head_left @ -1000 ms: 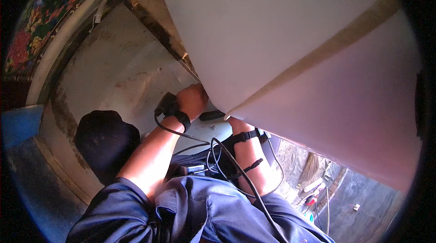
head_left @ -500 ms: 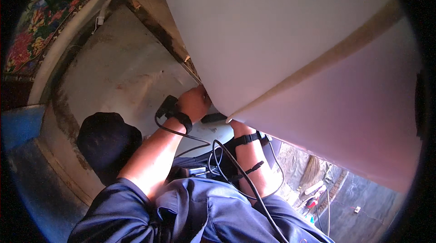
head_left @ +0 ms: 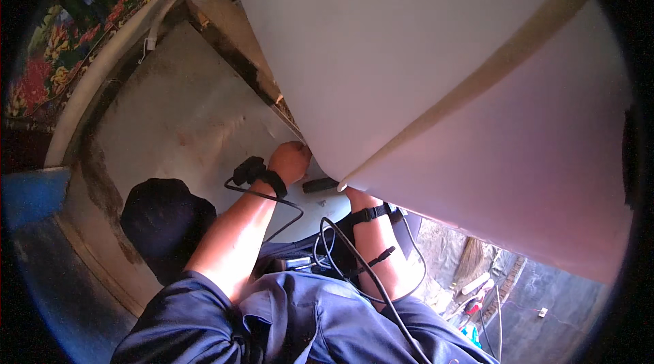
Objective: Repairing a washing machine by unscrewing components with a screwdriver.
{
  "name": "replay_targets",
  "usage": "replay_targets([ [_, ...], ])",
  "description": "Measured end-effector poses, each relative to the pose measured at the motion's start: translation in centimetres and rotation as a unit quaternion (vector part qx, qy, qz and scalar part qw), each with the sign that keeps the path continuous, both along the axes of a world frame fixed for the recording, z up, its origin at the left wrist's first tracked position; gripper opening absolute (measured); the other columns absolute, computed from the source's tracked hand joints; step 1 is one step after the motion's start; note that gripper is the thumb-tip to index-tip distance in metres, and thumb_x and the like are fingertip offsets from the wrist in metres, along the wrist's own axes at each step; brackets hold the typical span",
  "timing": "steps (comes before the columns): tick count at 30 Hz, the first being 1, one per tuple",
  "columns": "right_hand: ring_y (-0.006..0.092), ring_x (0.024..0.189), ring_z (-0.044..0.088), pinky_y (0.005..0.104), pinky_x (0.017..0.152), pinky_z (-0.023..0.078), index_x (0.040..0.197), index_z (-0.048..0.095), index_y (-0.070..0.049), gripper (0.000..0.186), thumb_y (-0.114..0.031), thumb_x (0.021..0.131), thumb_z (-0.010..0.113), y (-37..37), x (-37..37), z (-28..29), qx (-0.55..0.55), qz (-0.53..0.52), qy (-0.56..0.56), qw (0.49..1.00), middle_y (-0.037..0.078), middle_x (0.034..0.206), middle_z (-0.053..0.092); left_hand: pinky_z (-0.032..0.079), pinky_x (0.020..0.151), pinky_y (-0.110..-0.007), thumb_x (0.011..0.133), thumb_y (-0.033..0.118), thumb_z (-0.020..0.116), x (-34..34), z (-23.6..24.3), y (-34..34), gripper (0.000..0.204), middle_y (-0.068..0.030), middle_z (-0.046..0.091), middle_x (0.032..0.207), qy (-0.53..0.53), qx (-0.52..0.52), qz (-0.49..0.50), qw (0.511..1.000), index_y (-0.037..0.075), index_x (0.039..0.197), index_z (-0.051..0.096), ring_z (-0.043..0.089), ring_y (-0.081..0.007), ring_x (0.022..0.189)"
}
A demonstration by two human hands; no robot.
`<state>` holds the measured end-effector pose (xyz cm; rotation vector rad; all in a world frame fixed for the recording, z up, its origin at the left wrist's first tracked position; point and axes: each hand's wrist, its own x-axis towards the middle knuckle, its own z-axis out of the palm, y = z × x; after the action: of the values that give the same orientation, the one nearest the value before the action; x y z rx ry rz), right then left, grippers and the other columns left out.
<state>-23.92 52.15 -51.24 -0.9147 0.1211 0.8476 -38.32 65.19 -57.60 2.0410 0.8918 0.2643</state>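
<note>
My left hand (head_left: 291, 162) is closed at the lower left edge of a large pale panel (head_left: 409, 37). Its fingertips, and whatever they may hold, are hidden at that edge. A black strap with a small box and cable (head_left: 249, 170) is round my left wrist. My right forearm (head_left: 381, 241), with a black strap (head_left: 371, 214), runs up beneath the panel, which hides my right hand. Between the two arms lies a dark, bar-shaped thing (head_left: 320, 185), partly covered by the panel. A tan strip (head_left: 470, 85) runs diagonally across the panel.
A stained grey sheet surface (head_left: 177, 119) with a wooden beam (head_left: 235, 40) extends to the left. A dark rounded shape (head_left: 167, 224) is beside my left arm. Black cables (head_left: 354, 248) loop over my lap. At lower right are a broom (head_left: 470, 260) and a red-handled tool (head_left: 473, 307).
The view has shifted slightly. My left hand appears a little lower in the picture, still at the panel's edge, and more of the dark bar-shaped thing shows. My right hand stays hidden.
</note>
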Motion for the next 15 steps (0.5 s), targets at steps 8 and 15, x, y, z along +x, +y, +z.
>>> replay_targets([
  [8, 0.0245, 0.101, 0.059, 0.0402, 0.088, 0.050, 0.118, 0.056, -0.004, 0.042, -0.038, 0.096, 0.045, 0.3, -0.4, 0.9, -0.010, -0.001, -0.005, 1.000, 0.013, 0.111, 0.061, 0.044, 0.046, -0.033, 0.091, 0.023, 0.053, 0.0, 7.0, -0.1, 0.018, -0.0032, 0.049, 0.066, -0.078, -0.531, 0.147, 0.831, 0.006, 0.091, 0.059, 0.057, -0.0166, 0.059],
  [15, 0.0245, 0.100, 0.060, 0.0402, 0.088, 0.050, 0.118, 0.057, -0.004, 0.042, -0.038, 0.096, 0.045, 1.0, -1.5, 2.3, -0.019, 0.000, 0.004, 1.000, 0.013, 0.111, 0.061, 0.054, 0.069, -0.041, 0.062, -0.003, 0.071, -0.8, 1.4, -1.6, 0.046, -0.0191, 0.065, 0.088, -0.117, 0.051, -0.049, 0.991, 0.000, 0.107, 0.058, 0.066, -0.0364, 0.081],
])
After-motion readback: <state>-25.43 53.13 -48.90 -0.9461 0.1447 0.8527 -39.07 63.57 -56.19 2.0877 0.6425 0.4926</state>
